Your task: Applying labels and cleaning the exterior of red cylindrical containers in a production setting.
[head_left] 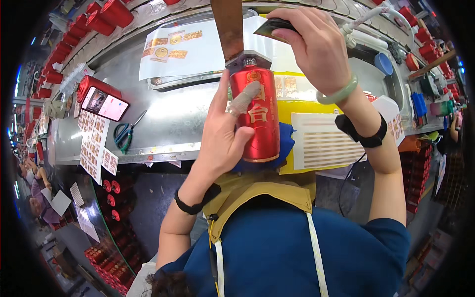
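Dark hair [171, 285] is cut off; hands [221, 136] partly hide bottle [264, 133] and tool [270, 28].

Scissors [130, 128] on worktable [173, 114], phone [105, 103] just behind; bottle [262, 133] right of scissors, paper sheet [324, 143] farther right.

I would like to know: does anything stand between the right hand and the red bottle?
Nothing visible stands between the right hand, which holds a dark flat tool, and the body of the red bottle. The metal bracket is at its neck; the left hand is at its left side.
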A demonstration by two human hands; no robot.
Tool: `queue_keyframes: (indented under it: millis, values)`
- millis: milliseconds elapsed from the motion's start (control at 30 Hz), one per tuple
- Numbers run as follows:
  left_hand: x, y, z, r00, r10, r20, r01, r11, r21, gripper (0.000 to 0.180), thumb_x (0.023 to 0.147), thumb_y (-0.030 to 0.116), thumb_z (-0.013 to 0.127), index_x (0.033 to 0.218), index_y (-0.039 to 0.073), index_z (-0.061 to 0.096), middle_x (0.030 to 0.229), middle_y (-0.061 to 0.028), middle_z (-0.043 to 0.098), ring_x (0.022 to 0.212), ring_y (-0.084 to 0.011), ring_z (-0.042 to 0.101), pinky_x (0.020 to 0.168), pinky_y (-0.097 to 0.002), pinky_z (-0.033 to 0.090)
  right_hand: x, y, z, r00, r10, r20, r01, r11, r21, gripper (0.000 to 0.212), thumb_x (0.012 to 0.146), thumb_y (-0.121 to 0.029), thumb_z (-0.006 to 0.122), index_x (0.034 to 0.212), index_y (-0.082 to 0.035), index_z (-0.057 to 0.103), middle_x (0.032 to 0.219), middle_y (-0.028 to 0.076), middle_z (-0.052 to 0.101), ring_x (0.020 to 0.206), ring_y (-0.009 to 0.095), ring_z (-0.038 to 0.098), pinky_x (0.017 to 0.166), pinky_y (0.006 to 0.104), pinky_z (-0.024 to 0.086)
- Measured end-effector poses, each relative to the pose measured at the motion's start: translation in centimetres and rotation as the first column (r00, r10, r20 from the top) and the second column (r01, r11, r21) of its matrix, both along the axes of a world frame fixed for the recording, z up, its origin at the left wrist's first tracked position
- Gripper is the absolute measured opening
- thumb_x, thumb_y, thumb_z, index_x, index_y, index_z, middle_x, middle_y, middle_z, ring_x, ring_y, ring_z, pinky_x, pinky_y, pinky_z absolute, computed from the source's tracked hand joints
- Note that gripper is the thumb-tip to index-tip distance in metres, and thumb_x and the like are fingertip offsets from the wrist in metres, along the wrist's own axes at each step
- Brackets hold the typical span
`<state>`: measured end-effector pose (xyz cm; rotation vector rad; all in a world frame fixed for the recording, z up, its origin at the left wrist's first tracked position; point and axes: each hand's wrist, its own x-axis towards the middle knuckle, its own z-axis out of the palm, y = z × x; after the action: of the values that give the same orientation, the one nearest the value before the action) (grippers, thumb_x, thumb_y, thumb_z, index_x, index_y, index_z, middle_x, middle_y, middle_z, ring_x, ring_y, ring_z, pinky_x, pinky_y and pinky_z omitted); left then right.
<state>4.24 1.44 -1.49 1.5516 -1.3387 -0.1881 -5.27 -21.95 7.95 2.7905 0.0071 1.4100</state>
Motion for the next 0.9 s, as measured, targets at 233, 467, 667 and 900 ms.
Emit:
queue_keyframes:
  millis: [233,467,667,900]
  values:
    - [2.7,-2.4,1.9,0.964,-0.029,0.266,-0.030,0.976,0.214,0.059,0.083,0.035,0.082,0.137,0.015,0.070,0.147,-0.0180,0.053,0.124,-0.0424,0.056,0.103,-0.0478,0.050,-4.3,0.4,-0.7,0.991,0.003,-0.133,0.039,0.949,0.312,0.022,0.091,-0.011,0.074,0.111,-0.005,0.070,0.097,0.013,0.073,0.091,0.034,0.069,0.081,0.0409,0.054]
    - [1.2,-1.6,1.9,0.838,-0.049,0.544,-0.016,0.993,0.114,0.075,0.085,0.076,0.056,0.128,0.017,0.075,0.162,-0.0186,0.043,0.142,-0.0455,0.041,0.116,-0.0532,0.039,-6.9,1.5,-2.3,0.989,-0.060,-0.134,0.129,0.785,0.606,0.021,0.095,-0.011,0.072,0.115,-0.003,0.070,0.100,0.017,0.075,0.086,0.033,0.073,0.078,0.0377,0.056]
    - [-0.5,0.4,2.0,0.830,-0.228,0.509,0.109,0.961,0.253,0.077,0.078,0.083,0.055,0.120,0.023,0.079,0.166,-0.0192,0.036,0.149,-0.0469,0.030,0.121,-0.0622,0.029,-7.9,2.8,-3.0,0.991,-0.016,-0.130,0.100,0.734,0.672,0.023,0.094,-0.009,0.072,0.116,-0.002,0.070,0.100,0.018,0.075,0.087,0.031,0.074,0.079,0.0356,0.057]
    - [1.8,-1.8,1.9,0.805,-0.004,0.593,-0.121,0.978,0.171,0.078,0.084,0.084,0.051,0.135,0.028,0.072,0.170,-0.0181,0.029,0.150,-0.0494,0.027,0.120,-0.0631,0.028,-8.1,3.5,-3.0,0.991,0.015,-0.130,0.082,0.703,0.706,0.024,0.093,-0.008,0.072,0.117,-0.002,0.070,0.102,0.018,0.074,0.092,0.033,0.074,0.081,0.0368,0.057]
